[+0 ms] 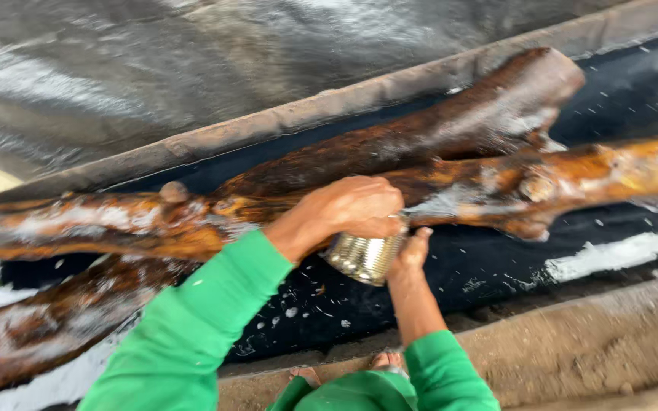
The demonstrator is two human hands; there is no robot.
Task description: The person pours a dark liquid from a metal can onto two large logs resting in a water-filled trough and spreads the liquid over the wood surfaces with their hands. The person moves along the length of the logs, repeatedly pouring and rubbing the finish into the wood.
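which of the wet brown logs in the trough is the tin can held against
The nearer, orange-brown knotty log; the ribbed silver tin can tips against it. The darker thick log lies behind.

Two hands were in view: the left hand (352,209) and the right hand (413,251), both on one ribbed metal can (365,257) near the centre. Two green sleeves (192,327) came in from six o'clock. Two wet brown logs lay in the trough: the upper log (451,125) toward one o'clock, and the long log (588,175) running from nine to three o'clock.
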